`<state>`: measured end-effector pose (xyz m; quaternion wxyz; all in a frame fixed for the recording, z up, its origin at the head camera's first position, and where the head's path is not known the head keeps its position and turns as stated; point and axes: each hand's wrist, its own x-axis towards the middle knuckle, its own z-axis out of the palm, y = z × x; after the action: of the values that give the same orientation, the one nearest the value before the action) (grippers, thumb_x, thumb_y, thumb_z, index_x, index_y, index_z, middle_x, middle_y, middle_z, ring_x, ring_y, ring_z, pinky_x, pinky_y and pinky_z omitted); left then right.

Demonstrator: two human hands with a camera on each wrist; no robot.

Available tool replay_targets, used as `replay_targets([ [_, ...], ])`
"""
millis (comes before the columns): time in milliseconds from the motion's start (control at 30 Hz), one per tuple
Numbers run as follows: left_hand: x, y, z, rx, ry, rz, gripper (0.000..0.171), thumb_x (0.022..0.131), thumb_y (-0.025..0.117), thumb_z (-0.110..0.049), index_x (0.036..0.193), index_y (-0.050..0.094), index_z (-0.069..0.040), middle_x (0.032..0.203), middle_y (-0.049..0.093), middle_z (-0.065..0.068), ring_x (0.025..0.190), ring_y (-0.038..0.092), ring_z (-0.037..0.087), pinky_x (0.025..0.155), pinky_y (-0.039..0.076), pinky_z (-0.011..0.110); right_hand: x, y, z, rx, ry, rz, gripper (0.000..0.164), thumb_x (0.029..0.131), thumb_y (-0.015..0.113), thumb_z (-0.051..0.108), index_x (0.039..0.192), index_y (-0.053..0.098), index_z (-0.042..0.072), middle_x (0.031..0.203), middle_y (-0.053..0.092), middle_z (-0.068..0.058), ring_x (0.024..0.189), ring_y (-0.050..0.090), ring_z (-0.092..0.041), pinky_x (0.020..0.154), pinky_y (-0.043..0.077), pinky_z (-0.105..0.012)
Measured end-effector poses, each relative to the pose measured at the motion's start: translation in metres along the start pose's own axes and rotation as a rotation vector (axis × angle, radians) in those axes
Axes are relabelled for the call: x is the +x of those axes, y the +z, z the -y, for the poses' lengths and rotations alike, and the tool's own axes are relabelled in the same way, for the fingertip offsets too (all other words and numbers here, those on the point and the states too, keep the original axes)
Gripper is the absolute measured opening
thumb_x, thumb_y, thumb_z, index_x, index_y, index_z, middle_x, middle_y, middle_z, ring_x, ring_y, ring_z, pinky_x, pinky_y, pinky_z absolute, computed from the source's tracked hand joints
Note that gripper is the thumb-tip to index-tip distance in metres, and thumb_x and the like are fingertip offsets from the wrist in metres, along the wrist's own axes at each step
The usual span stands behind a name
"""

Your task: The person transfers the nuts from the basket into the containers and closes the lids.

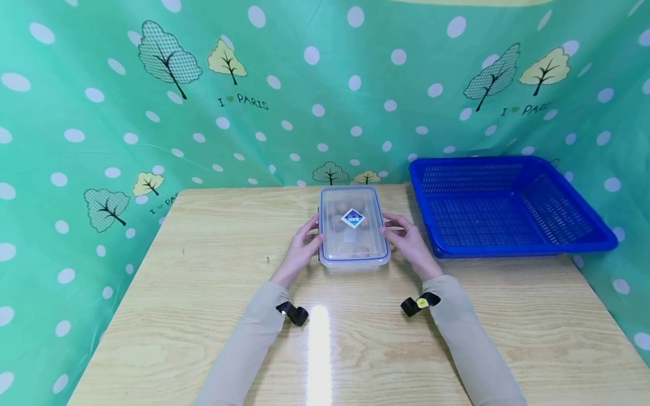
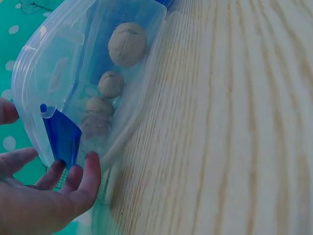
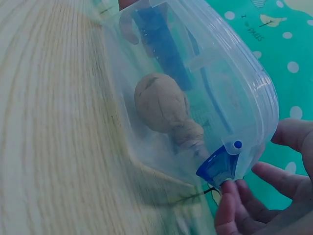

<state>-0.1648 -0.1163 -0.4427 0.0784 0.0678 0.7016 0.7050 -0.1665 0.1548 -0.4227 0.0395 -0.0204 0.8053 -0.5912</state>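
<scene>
A clear plastic food container [image 1: 350, 242] with a blue-lined lid and a diamond-shaped sticker stands upright near the table's back edge. Several round tan lumps show through its wall, among them a large ball [image 2: 128, 45] and a smaller ball [image 2: 111, 84]. My left hand [image 1: 301, 248] holds the container's left side, thumb by the lid, fingertips at the lower edge of a blue latch [image 2: 62, 137] that slants away from the wall. On the other side, my right hand [image 1: 408, 241] grips the container likewise, fingertips at another blue latch [image 3: 220, 164], also angled outward.
A blue plastic basket [image 1: 508, 248] with perforated walls stands on the right of the wooden table [image 1: 203, 316], close beside my right hand. Behind the table hangs a green dotted cloth [image 1: 315, 113]. A small dark mark [image 1: 267, 260] lies left of my left hand.
</scene>
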Motion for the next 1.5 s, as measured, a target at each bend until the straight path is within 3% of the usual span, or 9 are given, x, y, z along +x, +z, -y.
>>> replay_targets([
  [167,0.005,-0.008,-0.001,-0.044,-0.019,0.005,0.058,0.099,0.051,-0.007,0.152,0.030,-0.015,0.147,0.031,0.018,0.122,0.048,0.039,0.087,0.052,0.041,0.005,0.005,0.001,0.031,0.003,0.038,0.052,0.098,0.057,0.022,0.145,0.041,0.006,0.139,0.043,-0.025,0.121,0.046,-0.041,0.098,0.041,-0.051],
  [367,0.012,-0.013,-0.005,-0.015,-0.050,-0.023,0.059,0.099,0.049,-0.012,0.154,0.027,-0.018,0.153,0.022,0.023,0.134,0.035,0.040,0.091,0.049,0.046,0.011,0.015,0.010,0.064,0.035,0.057,0.052,0.101,0.052,0.023,0.149,0.034,0.012,0.145,0.036,-0.025,0.130,0.039,-0.041,0.103,0.038,-0.051],
  [567,0.018,-0.014,-0.005,-0.020,-0.060,-0.061,0.057,0.100,0.046,-0.011,0.153,0.028,-0.020,0.148,0.031,0.026,0.126,0.045,0.039,0.093,0.048,0.045,0.017,0.021,0.017,0.161,0.114,0.086,0.054,0.103,0.047,0.021,0.152,0.026,0.016,0.143,0.041,-0.024,0.125,0.046,-0.036,0.098,0.043,-0.048],
  [767,0.019,-0.014,-0.006,-0.039,-0.068,-0.042,0.057,0.101,0.043,-0.010,0.154,0.026,-0.020,0.145,0.035,0.026,0.121,0.048,0.040,0.092,0.049,0.043,0.018,0.024,0.021,0.132,0.119,0.011,0.054,0.101,0.051,0.018,0.151,0.030,0.014,0.143,0.039,-0.024,0.123,0.046,-0.038,0.096,0.043,-0.050],
  [900,0.017,-0.013,-0.010,-0.050,-0.069,-0.043,0.056,0.101,0.043,-0.009,0.153,0.027,-0.019,0.143,0.036,0.025,0.121,0.048,0.039,0.089,0.051,0.041,0.018,0.026,0.025,0.076,0.053,-0.052,0.061,0.099,0.054,0.010,0.152,0.025,0.008,0.141,0.037,-0.023,0.110,0.046,-0.032,0.086,0.045,-0.037],
  [1000,0.020,-0.012,-0.006,-0.040,-0.062,-0.077,0.054,0.101,0.044,-0.010,0.153,0.030,-0.018,0.141,0.037,0.023,0.119,0.050,0.039,0.087,0.052,0.041,0.020,0.027,0.026,0.062,0.039,-0.065,0.060,0.099,0.053,0.008,0.151,0.026,0.003,0.141,0.039,-0.020,0.103,0.046,-0.029,0.079,0.044,-0.032],
  [1233,0.025,-0.009,0.000,0.010,-0.043,-0.151,0.057,0.100,0.049,-0.012,0.153,0.027,-0.015,0.142,0.034,0.022,0.118,0.049,0.040,0.090,0.050,0.044,0.028,0.027,0.023,0.119,0.072,-0.017,0.053,0.101,0.050,0.009,0.150,0.032,0.002,0.144,0.038,-0.022,0.120,0.048,-0.036,0.097,0.045,-0.044],
  [1500,0.024,-0.003,0.000,-0.018,-0.066,-0.228,0.067,0.099,0.052,-0.015,0.155,0.015,-0.018,0.142,0.031,0.019,0.119,0.046,0.036,0.096,0.046,0.044,0.031,0.033,0.019,0.167,0.057,-0.069,0.049,0.100,0.049,0.006,0.147,0.037,0.002,0.142,0.043,-0.020,0.119,0.050,-0.035,0.097,0.045,-0.044],
])
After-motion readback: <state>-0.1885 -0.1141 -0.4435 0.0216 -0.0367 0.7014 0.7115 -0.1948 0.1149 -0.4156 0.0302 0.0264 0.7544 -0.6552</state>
